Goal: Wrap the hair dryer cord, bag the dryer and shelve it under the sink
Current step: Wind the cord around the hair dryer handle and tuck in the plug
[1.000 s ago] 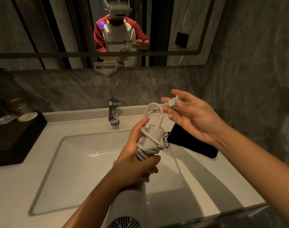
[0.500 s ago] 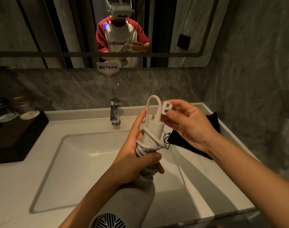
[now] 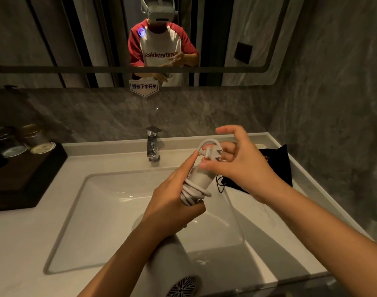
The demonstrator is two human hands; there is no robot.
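Tabletop (image 3: 28, 239): spreading pale and smooth around a sunken sink (image 3: 110, 213).
Back edge: carrying a chrome faucet (image 3: 153, 144).
Left side: bearing a dark tray (image 3: 22, 179).
Right side: holding a black bag (image 3: 275, 166), lying flat.

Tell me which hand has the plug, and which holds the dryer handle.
The right hand pinches the plug at its fingertips. The left hand is wrapped around the hair dryer handle, over the coiled cord.
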